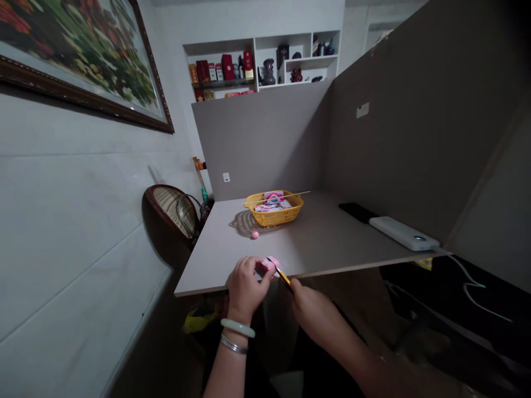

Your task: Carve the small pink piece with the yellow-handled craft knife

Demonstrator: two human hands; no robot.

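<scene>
Fingers of your left hand (244,284) curl closed around a pink lump (267,265), holding it just over the table's near edge. Your right hand (315,318) is wrapped around a yellow-handled craft knife (282,275), and its thin blade meets the top of the lump; how deep it goes cannot be told. A pale green bangle (238,328) and a metal bangle (233,344) circle your left wrist. Farther along the grey table (327,237), a small pink ball (255,235) sits beside a woven mat (244,224). On that mat stands a yellow plastic basket (290,207) of pink-and-white boxes, a wooden skewer (298,194) lying across it. A white power bank (402,233) lies by the right-hand partition.
</scene>
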